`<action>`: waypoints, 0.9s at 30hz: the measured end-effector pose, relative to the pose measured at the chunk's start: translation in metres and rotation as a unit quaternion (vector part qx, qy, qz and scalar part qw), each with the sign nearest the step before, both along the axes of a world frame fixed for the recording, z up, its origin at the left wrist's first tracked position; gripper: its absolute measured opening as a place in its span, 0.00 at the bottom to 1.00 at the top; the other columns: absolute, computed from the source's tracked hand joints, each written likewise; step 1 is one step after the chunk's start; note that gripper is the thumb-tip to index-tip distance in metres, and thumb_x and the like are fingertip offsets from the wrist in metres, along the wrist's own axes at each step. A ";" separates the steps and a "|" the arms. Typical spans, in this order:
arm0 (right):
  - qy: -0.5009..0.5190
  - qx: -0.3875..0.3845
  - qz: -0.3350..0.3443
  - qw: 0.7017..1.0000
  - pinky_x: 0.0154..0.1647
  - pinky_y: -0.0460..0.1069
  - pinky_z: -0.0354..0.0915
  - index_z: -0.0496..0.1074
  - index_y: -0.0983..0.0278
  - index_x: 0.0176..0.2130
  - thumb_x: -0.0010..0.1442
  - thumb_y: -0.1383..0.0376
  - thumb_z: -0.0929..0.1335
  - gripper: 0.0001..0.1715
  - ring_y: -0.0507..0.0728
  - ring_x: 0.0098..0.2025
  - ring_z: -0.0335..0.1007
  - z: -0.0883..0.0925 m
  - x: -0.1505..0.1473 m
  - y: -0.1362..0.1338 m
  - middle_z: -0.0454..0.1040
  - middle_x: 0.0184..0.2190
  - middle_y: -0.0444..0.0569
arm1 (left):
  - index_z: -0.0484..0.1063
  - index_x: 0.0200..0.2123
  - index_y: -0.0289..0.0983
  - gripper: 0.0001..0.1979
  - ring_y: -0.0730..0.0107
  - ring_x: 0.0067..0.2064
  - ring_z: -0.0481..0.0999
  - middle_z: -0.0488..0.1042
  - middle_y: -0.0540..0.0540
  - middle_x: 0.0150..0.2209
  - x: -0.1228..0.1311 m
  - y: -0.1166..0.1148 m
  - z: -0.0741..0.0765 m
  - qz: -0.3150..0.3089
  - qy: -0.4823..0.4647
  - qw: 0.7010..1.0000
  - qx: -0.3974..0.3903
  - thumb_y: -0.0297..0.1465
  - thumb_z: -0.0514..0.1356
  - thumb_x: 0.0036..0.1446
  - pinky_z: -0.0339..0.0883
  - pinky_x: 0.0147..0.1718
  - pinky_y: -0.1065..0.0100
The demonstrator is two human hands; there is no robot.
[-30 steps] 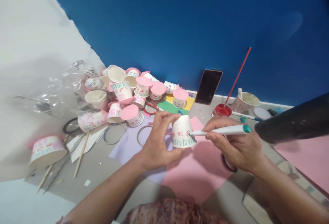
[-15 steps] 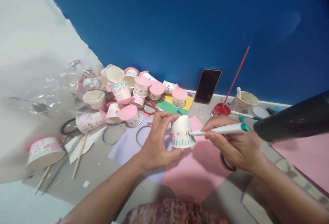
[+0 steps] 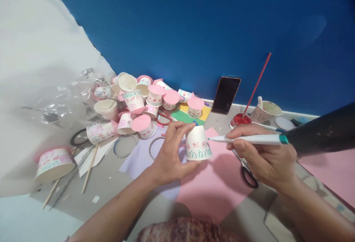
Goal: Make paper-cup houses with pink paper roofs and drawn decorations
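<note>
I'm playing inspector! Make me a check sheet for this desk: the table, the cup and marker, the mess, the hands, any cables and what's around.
Surface: gray tabletop with pink paper and purple paper on it.
Job's things: white paper cup, upside down, with red and green drawings; green-tipped marker with its tip at the cup's edge, touching or not unclear.
Clutter: decorated paper cups piled at the left, red-handled scissors near them.
Hands: left hand holds the cup; right hand grips the marker.
Cables: nothing seen.
Surroundings: blue wall behind, phone propped before it.
</note>
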State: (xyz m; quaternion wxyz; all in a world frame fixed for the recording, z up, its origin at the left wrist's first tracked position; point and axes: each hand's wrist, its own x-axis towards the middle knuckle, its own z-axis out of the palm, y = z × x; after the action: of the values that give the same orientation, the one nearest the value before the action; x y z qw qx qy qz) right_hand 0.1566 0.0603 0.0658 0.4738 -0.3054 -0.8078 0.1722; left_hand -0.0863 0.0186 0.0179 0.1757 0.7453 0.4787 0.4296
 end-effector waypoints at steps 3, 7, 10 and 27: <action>-0.016 0.016 0.055 0.998 0.27 0.47 0.73 0.79 0.57 0.41 0.70 0.66 0.69 0.07 0.53 0.28 0.80 0.002 -0.004 0.000 0.85 0.35 0.46 | 0.63 0.66 0.47 0.42 0.50 0.59 0.70 0.63 0.41 0.56 -0.001 0.000 0.001 -0.004 0.008 1.000 -0.010 0.34 0.74 0.49 0.75 0.52 0.52; -0.038 0.031 0.079 0.996 0.27 0.47 0.71 0.76 0.59 0.42 0.71 0.67 0.68 0.06 0.53 0.28 0.79 0.000 -0.009 0.000 0.84 0.34 0.47 | 0.63 0.66 0.46 0.42 0.46 0.60 0.68 0.62 0.39 0.57 -0.001 0.000 0.001 -0.005 0.030 1.000 -0.006 0.36 0.75 0.49 0.70 0.57 0.45; -0.054 0.041 0.079 0.995 0.26 0.46 0.70 0.75 0.60 0.42 0.72 0.65 0.67 0.06 0.52 0.25 0.77 0.000 -0.012 0.000 0.84 0.32 0.46 | 0.62 0.66 0.45 0.42 0.44 0.60 0.68 0.62 0.38 0.57 -0.001 -0.001 0.000 -0.001 0.049 0.999 0.001 0.38 0.74 0.50 0.67 0.58 0.43; -0.076 0.051 0.078 0.993 0.27 0.45 0.70 0.75 0.61 0.41 0.73 0.63 0.66 0.09 0.52 0.26 0.79 0.001 -0.015 -0.002 0.84 0.31 0.46 | 0.65 0.64 0.37 0.37 0.44 0.60 0.67 0.64 0.35 0.55 0.002 -0.002 0.000 -0.002 0.088 0.996 0.023 0.40 0.71 0.54 0.66 0.58 0.45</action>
State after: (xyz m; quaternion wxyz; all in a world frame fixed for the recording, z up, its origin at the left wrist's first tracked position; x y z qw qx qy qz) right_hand 0.1418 0.0579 0.0669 0.4107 -0.2290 -0.8708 0.1437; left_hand -0.0846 0.0163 0.0178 0.1173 0.7850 0.4806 0.3730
